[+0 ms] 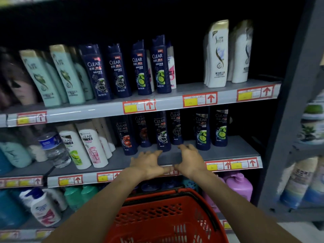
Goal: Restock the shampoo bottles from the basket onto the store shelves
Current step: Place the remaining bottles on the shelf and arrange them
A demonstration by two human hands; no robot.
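A red plastic basket [163, 218] with a perforated wall sits closest to the viewer, low in the middle. What it holds cannot be seen from this angle. Two bare forearms reach forward over it.

The left hand [149, 166] and the right hand [192, 161] hover side by side over the front edge of the middle shelf [228, 149], with the thumbs almost touching. The fingers [154, 153] of both hands are spread wide and hold nothing. Their tips are close to the foot of a dark blue shampoo bottle [162, 132] but do not touch it.

That bottle stands upright in a row of dark blue bottles marked Clear. To the left on the same shelf are white Clear bottles [93, 144] and a clear water bottle [54, 148]. Below this shelf, beside the basket, a purple bottle [239, 186] stands on the right and a white bottle [44, 209] on the left.

Farther back and higher, the upper shelf [192, 86] carries, from left to right, pale green bottles [64, 76], four more dark blue Clear bottles [161, 67], a bare stretch, and tall white bottles with gold caps [218, 55]. Red and yellow price tags [199, 99] with upward arrows line the shelf edges.
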